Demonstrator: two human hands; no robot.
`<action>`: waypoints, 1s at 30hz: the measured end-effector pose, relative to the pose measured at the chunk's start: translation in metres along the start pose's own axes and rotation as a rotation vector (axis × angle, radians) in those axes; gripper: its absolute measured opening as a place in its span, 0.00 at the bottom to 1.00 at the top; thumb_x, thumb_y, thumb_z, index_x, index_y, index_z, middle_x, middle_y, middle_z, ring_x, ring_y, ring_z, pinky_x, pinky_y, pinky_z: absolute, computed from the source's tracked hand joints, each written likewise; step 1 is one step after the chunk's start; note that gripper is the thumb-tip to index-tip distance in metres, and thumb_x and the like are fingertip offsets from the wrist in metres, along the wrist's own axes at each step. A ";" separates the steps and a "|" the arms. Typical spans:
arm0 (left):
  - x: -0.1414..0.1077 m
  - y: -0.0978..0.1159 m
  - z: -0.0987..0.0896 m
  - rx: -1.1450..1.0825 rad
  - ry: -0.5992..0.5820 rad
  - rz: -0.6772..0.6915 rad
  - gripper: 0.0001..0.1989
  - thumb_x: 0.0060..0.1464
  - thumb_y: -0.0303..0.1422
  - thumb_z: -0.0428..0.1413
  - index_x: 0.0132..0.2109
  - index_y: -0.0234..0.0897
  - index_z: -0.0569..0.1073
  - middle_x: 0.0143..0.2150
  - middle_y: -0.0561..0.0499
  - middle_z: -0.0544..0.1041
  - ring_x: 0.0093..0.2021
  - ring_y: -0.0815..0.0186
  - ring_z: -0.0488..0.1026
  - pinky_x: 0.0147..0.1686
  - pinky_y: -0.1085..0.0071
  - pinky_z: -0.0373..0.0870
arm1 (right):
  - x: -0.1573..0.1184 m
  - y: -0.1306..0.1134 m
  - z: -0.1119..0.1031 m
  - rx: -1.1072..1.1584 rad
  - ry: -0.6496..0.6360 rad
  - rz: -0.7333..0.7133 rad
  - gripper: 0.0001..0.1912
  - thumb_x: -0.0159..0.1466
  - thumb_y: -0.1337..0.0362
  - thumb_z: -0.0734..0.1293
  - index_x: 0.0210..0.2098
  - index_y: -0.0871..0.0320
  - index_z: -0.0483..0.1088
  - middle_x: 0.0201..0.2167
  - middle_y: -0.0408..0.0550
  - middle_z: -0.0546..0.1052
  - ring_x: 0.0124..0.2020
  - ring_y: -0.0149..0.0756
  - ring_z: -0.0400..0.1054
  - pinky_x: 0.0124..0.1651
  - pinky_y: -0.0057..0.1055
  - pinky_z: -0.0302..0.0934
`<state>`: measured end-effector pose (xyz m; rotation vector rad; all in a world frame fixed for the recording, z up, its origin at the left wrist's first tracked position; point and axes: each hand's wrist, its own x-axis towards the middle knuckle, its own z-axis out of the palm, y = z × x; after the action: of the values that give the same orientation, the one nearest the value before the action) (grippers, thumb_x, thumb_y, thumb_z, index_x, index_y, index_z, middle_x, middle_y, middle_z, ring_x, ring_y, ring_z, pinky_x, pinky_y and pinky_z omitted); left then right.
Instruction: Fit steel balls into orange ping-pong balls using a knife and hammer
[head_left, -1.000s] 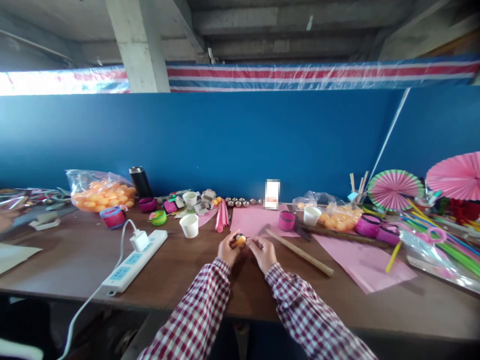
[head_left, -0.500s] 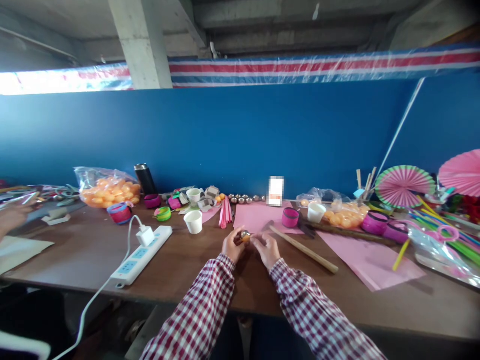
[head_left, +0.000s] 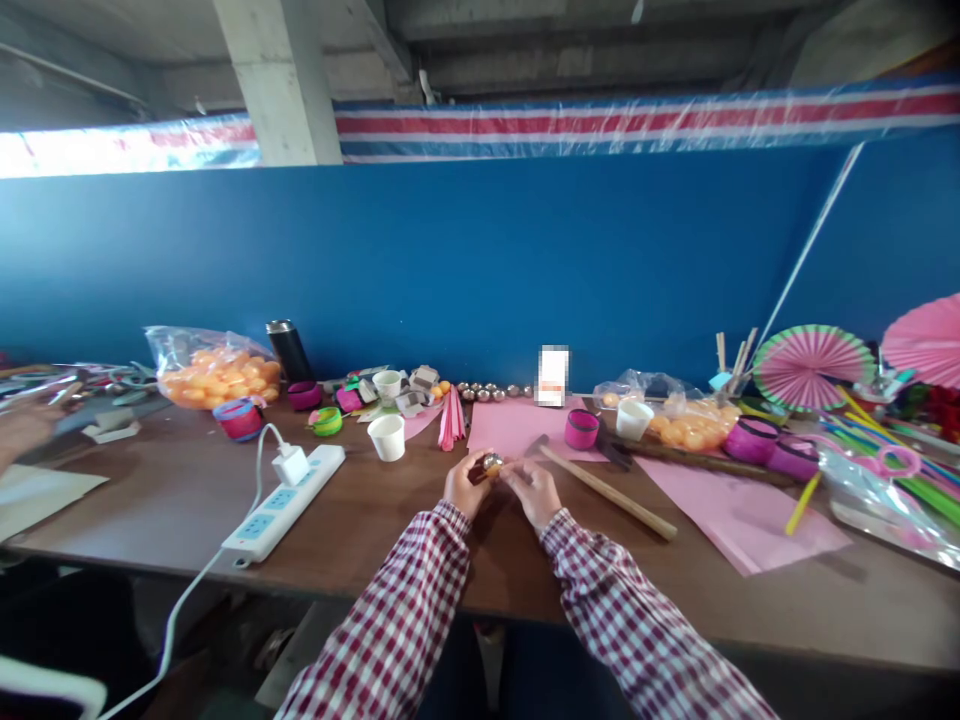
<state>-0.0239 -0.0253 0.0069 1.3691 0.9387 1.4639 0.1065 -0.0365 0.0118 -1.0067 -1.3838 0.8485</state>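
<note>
Near the middle of the brown table, my left hand (head_left: 466, 483) has its fingers closed round a small shiny silver ball (head_left: 492, 461) with an orange part beneath it. My right hand (head_left: 534, 490) meets it from the right, thumb and fingertips pinched together at the orange part. Whether the right fingers grip the piece or only touch it is too small to tell. Just beyond the hands lies a pink sheet (head_left: 506, 425). A hammer with a wooden handle (head_left: 615, 495) rests to the right of my right hand.
A white power strip (head_left: 285, 505) and a paper cup (head_left: 387, 438) stand on the left. Bags of orange balls (head_left: 217, 380) and a black bottle (head_left: 288, 350) sit further back. Another person's hand (head_left: 26, 430) shows at the far left.
The whole view has shifted slightly, so the table things appear a little higher. Both hands stay together at the ball, with only slight finger movement.
</note>
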 end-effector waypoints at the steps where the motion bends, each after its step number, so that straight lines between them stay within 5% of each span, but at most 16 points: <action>1: 0.000 0.000 0.000 -0.003 0.001 0.002 0.24 0.33 0.30 0.62 0.43 0.32 0.69 0.42 0.43 0.73 0.41 0.60 0.71 0.42 0.64 0.68 | 0.000 -0.001 0.000 0.002 -0.001 0.004 0.13 0.49 0.55 0.65 0.24 0.60 0.70 0.34 0.50 0.74 0.39 0.38 0.67 0.43 0.33 0.59; 30: 0.001 -0.001 0.001 -0.050 -0.001 -0.017 0.25 0.31 0.29 0.62 0.42 0.31 0.69 0.40 0.44 0.74 0.40 0.61 0.72 0.43 0.64 0.67 | -0.004 -0.020 0.000 -0.039 -0.045 0.051 0.13 0.50 0.55 0.64 0.23 0.60 0.70 0.25 0.46 0.75 0.28 0.34 0.66 0.33 0.29 0.60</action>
<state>-0.0233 -0.0243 0.0068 1.3221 0.9049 1.4643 0.1045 -0.0472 0.0292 -1.0621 -1.4231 0.8897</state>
